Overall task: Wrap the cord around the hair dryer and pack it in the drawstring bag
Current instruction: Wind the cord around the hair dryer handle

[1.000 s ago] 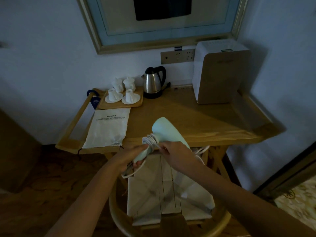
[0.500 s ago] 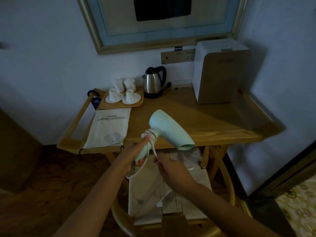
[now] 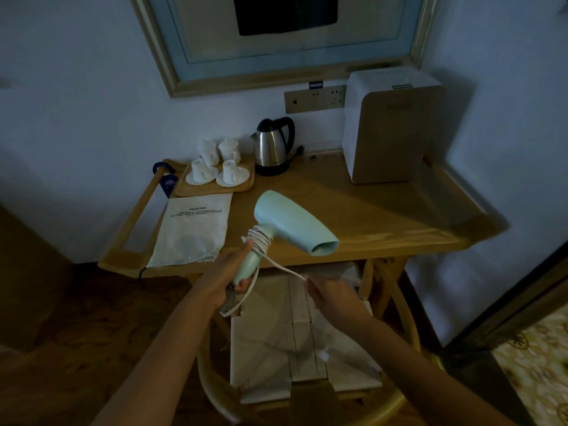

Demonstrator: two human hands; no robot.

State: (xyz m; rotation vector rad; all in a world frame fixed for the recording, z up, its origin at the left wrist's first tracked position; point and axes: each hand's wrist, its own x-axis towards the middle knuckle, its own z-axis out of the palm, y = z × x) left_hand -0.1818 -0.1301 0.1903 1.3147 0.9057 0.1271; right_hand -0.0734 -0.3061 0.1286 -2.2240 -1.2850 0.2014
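The left hand [image 3: 226, 279] grips the hair dryer [image 3: 289, 224] by its handle, above the worktop's [image 3: 384, 216] near edge; the right hand [image 3: 333, 295] pinches the cord [image 3: 281, 265], several turns wound. The drawstring bag [image 3: 193, 230] lies flat, left.

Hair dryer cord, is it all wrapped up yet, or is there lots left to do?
Partly. Several white loops of the cord already sit around the top of the handle of the hair dryer. The left hand grips the handle, and the right hand pulls a loose stretch out to the side. More cord hangs below. The drawstring bag lies flat on the table, so packing has not begun.
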